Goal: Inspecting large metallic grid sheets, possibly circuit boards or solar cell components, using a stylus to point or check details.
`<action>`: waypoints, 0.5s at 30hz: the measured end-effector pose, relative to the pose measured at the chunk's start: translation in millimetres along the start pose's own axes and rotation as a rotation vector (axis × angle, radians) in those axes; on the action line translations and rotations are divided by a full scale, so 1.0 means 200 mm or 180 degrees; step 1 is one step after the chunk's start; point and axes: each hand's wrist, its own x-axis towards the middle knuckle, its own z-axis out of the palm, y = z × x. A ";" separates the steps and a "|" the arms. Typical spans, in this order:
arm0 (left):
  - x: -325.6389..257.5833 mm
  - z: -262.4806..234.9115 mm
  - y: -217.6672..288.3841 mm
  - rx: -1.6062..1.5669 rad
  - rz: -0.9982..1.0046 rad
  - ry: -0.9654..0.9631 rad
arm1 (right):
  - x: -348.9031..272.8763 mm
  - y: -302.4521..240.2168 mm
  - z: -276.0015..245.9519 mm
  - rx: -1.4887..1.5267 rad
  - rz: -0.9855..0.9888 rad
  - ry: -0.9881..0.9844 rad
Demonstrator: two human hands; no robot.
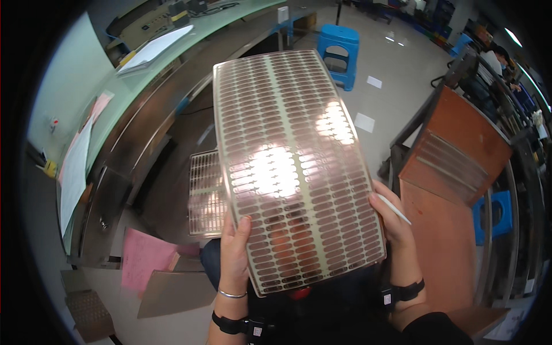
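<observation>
Both my hands hold up a large, thin circuit-board panel point(293, 115), tilted in front of me. Its coppery, shiny face carries many rows of small oblong shapes, and bright glare covers part of it. My left hand point(234, 253) grips the lower left edge, thumb on the face and the other fingers mostly hidden behind. On the right edge, my right hand point(393, 215) is closed around the panel's side. A slim white pen-like stick point(395, 209) also sits in that hand, pointing outward. Behind the left edge lies a second, similar panel point(201, 201), partly covered.
At the left runs a pale green workbench point(135, 86) with papers point(155, 49). Pink paper point(146, 259) and cardboard point(172, 293) lie low on the left. A brown board surface point(437, 247) stands at the right. Beyond are a blue stool point(339, 43) and another person point(495, 60).
</observation>
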 end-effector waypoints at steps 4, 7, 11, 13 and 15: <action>0.00 0.01 -0.01 -0.0115 0.0049 -0.0150 | -0.01 0.05 -0.04 0.0073 0.0043 -0.0006; -0.02 -0.03 -0.04 -0.0084 0.0019 -0.0244 | -0.02 0.05 -0.02 0.0135 0.0040 0.0002; -0.03 -0.04 -0.04 -0.0284 -0.0077 -0.0459 | -0.04 0.08 -0.05 0.0203 0.0034 0.0021; -0.03 -0.05 -0.06 -0.0288 -0.0120 -0.0449 | -0.04 0.09 -0.06 0.0284 0.0057 0.0034; -0.02 -0.11 -0.11 -0.0307 -0.0168 -0.0393 | -0.04 0.11 -0.07 0.0255 -0.0058 -0.0025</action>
